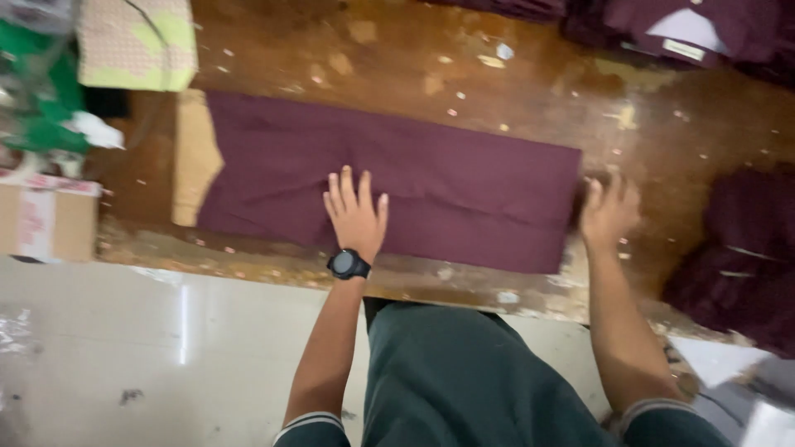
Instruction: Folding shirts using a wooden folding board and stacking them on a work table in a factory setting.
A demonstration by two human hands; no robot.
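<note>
One maroon folded garment (397,178) is lying flat across the table (679,124). You are pressing it with your left hand (356,217), fingers spread wide; your right hand (609,211), blurred at 3 o'clock, is touching its edge, fingers seemingly loose. Keep pressure even while smoothing outward.

This looks like a garment workshop or packing room. A worn wooden worktop (497,74), scuffed and flecked with paper scraps, carries a maroon cloth (464,182) folded into a long strip under the hands. Beyond the right hand (609,211) lie stacks of folded maroon garments (745,248), with more stacked further off (687,29). Past the left hand (356,217) stand a cardboard box (45,219) and a patterned bundle (137,41). The floor (166,348) is pale tile.
</note>
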